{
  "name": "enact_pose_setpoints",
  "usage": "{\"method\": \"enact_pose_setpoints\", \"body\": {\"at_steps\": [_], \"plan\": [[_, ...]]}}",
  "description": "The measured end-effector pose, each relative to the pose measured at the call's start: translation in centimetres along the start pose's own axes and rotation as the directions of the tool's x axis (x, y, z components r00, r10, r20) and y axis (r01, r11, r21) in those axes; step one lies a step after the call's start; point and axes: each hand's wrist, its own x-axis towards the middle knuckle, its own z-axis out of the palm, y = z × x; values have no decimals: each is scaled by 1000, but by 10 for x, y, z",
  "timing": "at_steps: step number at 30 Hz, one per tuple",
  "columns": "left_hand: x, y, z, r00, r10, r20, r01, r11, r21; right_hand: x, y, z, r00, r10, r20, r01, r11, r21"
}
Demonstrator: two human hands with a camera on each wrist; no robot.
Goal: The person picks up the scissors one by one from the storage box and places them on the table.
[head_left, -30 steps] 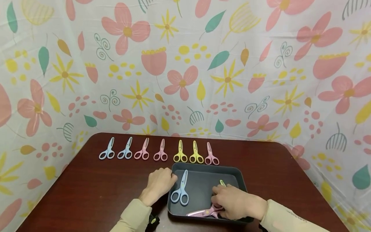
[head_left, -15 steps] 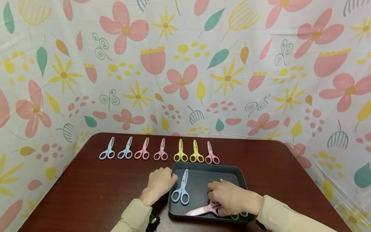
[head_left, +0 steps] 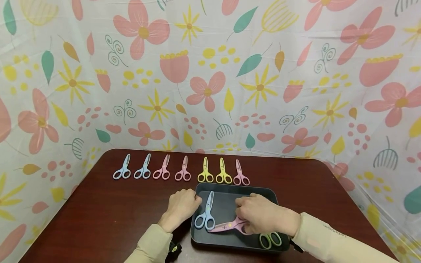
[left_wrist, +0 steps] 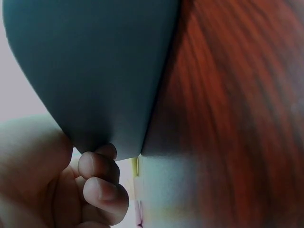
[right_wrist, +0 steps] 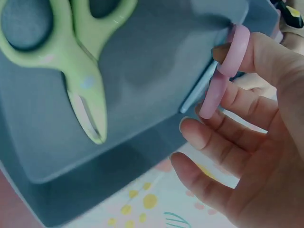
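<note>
My left hand (head_left: 182, 208) grips the grey tray (head_left: 236, 246) at its left rim; in the left wrist view its curled fingers (left_wrist: 99, 173) hold the tray's edge. My right hand (head_left: 263, 214) holds pink scissors (head_left: 228, 225) by the handle loops, thumb and finger at the loops (right_wrist: 233, 52) in the right wrist view. Their blades point left, close to the handles of the blue scissors (head_left: 208, 210), which lie in the tray's left part. Green scissors (head_left: 270, 240) lie under my right hand in the tray, their blades hidden in the head view but visible in the right wrist view.
Behind the tray, several scissors stand in a row on the brown table (head_left: 98, 215): blue (head_left: 122, 170), pink (head_left: 162, 170) and yellow (head_left: 205, 173) ones, with another pink pair (head_left: 240, 175) at the right end. A flowered cloth (head_left: 210, 91) hangs behind the table.
The pink scissors have shifted up and left in the tray with my right hand. The green scissors' handles have come into view below that hand. My left hand has stayed at the tray's rim.
</note>
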Motion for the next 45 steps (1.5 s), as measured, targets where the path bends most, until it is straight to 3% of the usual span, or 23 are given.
{"method": "enact_pose_setpoints", "body": {"at_steps": [11, 20, 26, 30, 35, 45], "plan": [[-1, -1, 1, 1000, 3, -3, -3, 1000, 3, -5, 8, -32, 998, 52, 32, -54, 995, 89], [1, -2, 1, 1000, -5, 14, 5, 1000, 10, -18, 24, -53, 994, 88, -61, -83, 992, 92], [1, -2, 0, 1000, -4, 9, 4, 1000, 8, -23, 42, -55, 978, 171, -116, -161, 983, 88], [1, -2, 0, 1000, -5, 10, 5, 1000, 9, -26, 55, -51, 952, 284, -117, -279, 958, 61], [0, -1, 1, 1000, -7, 14, 7, 1000, 6, -27, 74, -38, 894, 435, -108, -432, 901, 50], [0, -1, 1, 1000, -6, 8, 6, 1000, -2, -21, 104, -1, 792, 604, -94, -595, 797, 104]]}}
